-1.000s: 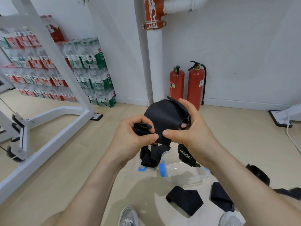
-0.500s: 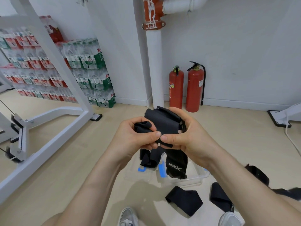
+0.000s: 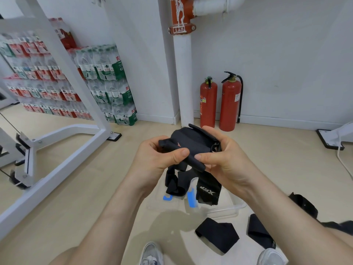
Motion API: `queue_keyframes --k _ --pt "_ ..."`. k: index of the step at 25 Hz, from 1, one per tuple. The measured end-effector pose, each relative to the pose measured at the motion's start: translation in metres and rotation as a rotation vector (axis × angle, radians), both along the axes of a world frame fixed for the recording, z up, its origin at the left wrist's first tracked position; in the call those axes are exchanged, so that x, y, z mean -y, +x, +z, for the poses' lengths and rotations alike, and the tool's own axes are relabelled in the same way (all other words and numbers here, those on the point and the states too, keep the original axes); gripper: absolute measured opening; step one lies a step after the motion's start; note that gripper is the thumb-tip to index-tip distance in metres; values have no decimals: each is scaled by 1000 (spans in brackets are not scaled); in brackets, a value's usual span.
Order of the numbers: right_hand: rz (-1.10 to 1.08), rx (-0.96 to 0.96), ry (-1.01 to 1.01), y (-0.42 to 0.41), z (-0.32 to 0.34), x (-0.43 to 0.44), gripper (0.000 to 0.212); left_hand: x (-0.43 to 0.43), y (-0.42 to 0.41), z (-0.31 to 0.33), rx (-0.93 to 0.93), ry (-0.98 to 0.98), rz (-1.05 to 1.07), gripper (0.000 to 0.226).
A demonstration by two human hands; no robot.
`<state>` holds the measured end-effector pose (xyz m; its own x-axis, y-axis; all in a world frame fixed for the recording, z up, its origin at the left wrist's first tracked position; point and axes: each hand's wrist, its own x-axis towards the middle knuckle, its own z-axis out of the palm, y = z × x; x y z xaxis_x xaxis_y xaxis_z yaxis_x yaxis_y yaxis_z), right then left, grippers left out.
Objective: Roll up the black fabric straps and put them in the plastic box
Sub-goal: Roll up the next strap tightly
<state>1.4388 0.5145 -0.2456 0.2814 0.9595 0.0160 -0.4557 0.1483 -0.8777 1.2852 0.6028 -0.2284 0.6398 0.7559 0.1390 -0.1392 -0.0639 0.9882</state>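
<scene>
The left grip (image 3: 156, 155) is curled tight, its thumb pressed on top of the rolled end of a black fabric strap (image 3: 193, 142) and its fingers tucked beneath. The right grip (image 3: 227, 159) meets it thumb to thumb on the same roll, with its fingers wrapped round the far side of the strap's wide padded part. The strap is held in the air between the two grips.

A lettered tail (image 3: 208, 192) hangs below the right grip and a folded tail (image 3: 175, 182) hangs below the left grip. Directly beneath both grips the clear plastic box (image 3: 225, 211) stands on the floor (image 3: 95, 188), with blue tape marks (image 3: 191, 199) on it. Whether the tails touch the box cannot be told.

Below the right grip, nearer the person than the box, two loose straps (image 3: 217, 232) lie flat on the floor. A third strap (image 3: 303, 205) shows past the right forearm.

Beyond the grips two red fire extinguishers (image 3: 219, 104) stand against the wall beside a white pipe (image 3: 181, 73). Well to the left of the left grip are a white metal frame (image 3: 57, 54) and stacked packs of bottled water (image 3: 107, 83).
</scene>
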Motion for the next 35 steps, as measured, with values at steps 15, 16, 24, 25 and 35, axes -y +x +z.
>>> queue_keyframes --k 15,16,24,25,35 --pt "-24 62 -27 0 8 7 88 -2 -7 2 -25 -35 -145 31" --pt "-11 56 -25 2 8 7 91 -4 -12 4 -17 -33 -228 37" --pt "17 -25 -31 3 9 8 71 -6 -10 3 17 38 -160 26" --pt "3 -38 -29 3 10 8 65 -5 -10 4 6 27 -148 22" --pt "-76 227 -42 3 9 9 69 5 -3 6 -57 42 48 20"
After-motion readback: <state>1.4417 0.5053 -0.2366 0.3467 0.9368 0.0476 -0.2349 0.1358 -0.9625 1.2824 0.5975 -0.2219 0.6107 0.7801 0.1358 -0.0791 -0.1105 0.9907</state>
